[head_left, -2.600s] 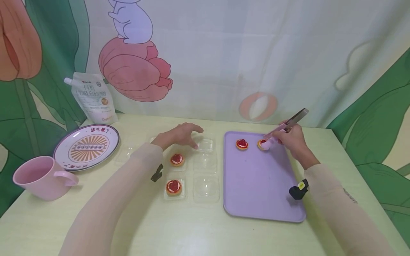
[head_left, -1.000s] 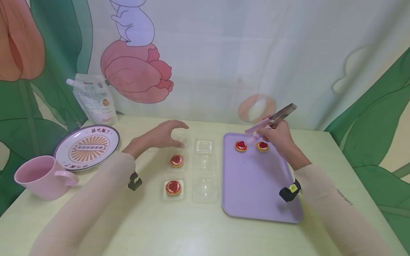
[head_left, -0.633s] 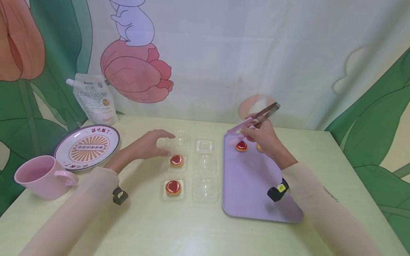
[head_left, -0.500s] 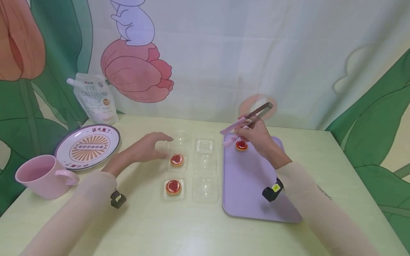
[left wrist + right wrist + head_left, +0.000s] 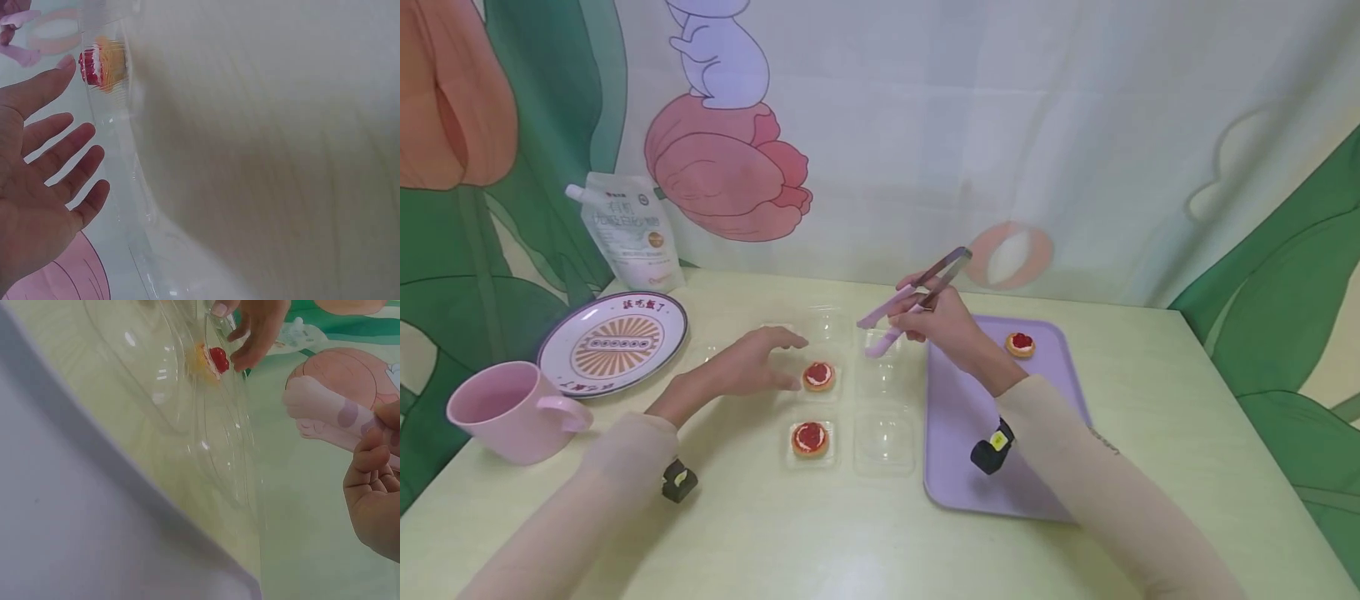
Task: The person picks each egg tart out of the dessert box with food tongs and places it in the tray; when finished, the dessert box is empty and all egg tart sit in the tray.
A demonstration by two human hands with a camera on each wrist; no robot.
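Observation:
My right hand (image 5: 946,323) grips a pair of tongs (image 5: 889,305) with pink ends. Nothing shows between their parted tips, which hover over a small clear plastic container (image 5: 883,343). My left hand (image 5: 747,362) is beside a red-topped tart (image 5: 818,376) in a clear box; its fingers (image 5: 65,153) are spread and hold nothing in the left wrist view. Nearer me, another tart (image 5: 810,439) sits in its own clear box. On the purple tray (image 5: 955,467) lies a tart (image 5: 1020,344); my right hand and forearm cover part of the tray.
An open clear box half (image 5: 884,442) lies left of the tray. Farther back is another clear box (image 5: 826,323). At the left stand a pink mug (image 5: 505,417), a patterned plate (image 5: 613,379) and a white pouch (image 5: 634,233). A printed curtain (image 5: 887,150) hangs behind the table.
My right hand has carried the tongs left, off the tarts on the tray to above the clear containers. My left hand has drawn back left and toward me, beside the boxed tart.

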